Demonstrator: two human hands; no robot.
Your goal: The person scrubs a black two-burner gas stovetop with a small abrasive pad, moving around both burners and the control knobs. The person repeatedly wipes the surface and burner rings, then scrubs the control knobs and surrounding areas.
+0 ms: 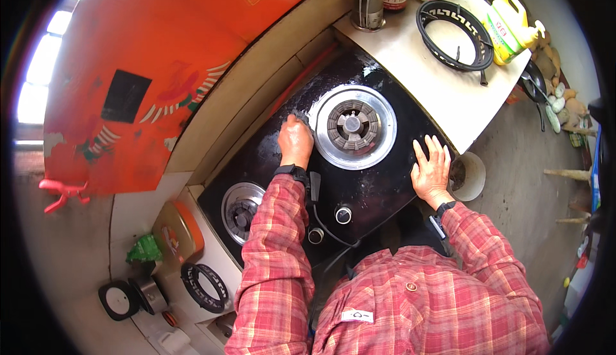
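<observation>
A black gas cooktop [284,162] with a wet, glossy surface lies before me. My left hand [295,138] is closed around a dark scrubbing pad or cloth [302,116], pressed on the cooktop just left of the large burner's metal ring [354,160]. Most of the pad is hidden by the fingers. My right hand [429,165] rests flat with spread fingers on the cooktop's right edge and holds nothing. A smaller burner [242,214] is partly covered by my left sleeve. Two control knobs [343,215] and a black cable-connected device [315,186] are near my left forearm.
A black pan support [483,59] and a yellow pump bottle [505,32] stand on the white counter [447,114], near a metal canister [367,3]. Another pan support [186,278] lies at lower left. A white bucket [476,177] is right of the cooktop.
</observation>
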